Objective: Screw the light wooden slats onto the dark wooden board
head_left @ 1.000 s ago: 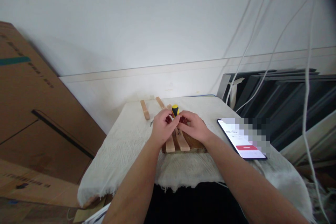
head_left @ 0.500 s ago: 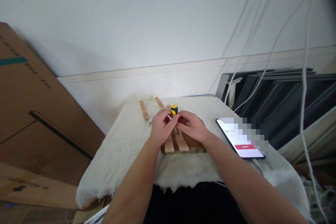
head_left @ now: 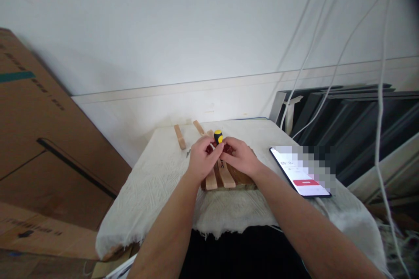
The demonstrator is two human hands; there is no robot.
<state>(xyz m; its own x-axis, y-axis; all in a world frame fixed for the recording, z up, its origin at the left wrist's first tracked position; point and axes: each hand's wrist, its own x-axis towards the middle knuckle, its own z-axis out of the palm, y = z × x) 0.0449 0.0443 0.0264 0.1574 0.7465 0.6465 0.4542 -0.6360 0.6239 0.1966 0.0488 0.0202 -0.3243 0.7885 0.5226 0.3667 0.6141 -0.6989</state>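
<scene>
A stubby screwdriver (head_left: 218,135) with a yellow and black handle stands nearly upright between my two hands; its shaft is hidden. My left hand (head_left: 203,157) closes its fingertips around the lower part of the handle from the left. From the right, my right hand (head_left: 240,157) is closed with its fingers at the same place. Something dark red shows between the fingers, too covered to name. Under the hands, two pale wooden strips (head_left: 226,177) lie on a brown wooden board (head_left: 242,179), their far parts covered by my fingers.
One loose wooden strip (head_left: 180,137) lies on the white cloth (head_left: 157,183) at the far left, with another strip (head_left: 198,127) beyond my hands. Small grey bits, perhaps screws (head_left: 187,153), lie left of my hand. A phone (head_left: 299,174) rests at the right, near hanging white cables (head_left: 379,109).
The screwdriver handle has turned, its yellow and black patches now lying differently, and it shows slightly taller above the fingers. Both hands stay in nearly the same place.
</scene>
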